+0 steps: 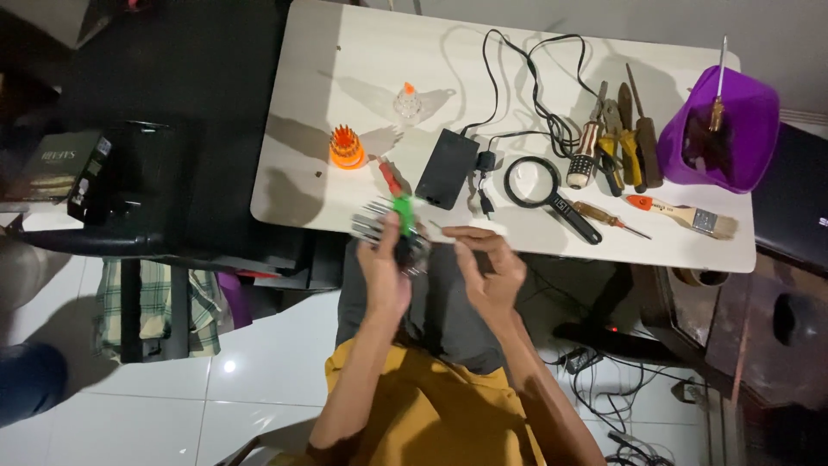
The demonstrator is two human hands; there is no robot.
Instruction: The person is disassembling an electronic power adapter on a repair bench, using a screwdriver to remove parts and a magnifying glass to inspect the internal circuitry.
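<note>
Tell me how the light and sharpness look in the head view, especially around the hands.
Head view: hard light throws long shadows leftward from the orange bit holder and small clear bottle on the white table; the left hand and its green-and-silver object are motion-blurred; right hand sharper; the floor tile shows a glare spot.

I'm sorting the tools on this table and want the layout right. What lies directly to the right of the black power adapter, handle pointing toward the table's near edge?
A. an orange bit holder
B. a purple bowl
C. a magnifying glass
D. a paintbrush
C: the black-rimmed magnifying glass lies just right of the black power adapter, its handle angled toward the near edge of the white table.
</note>
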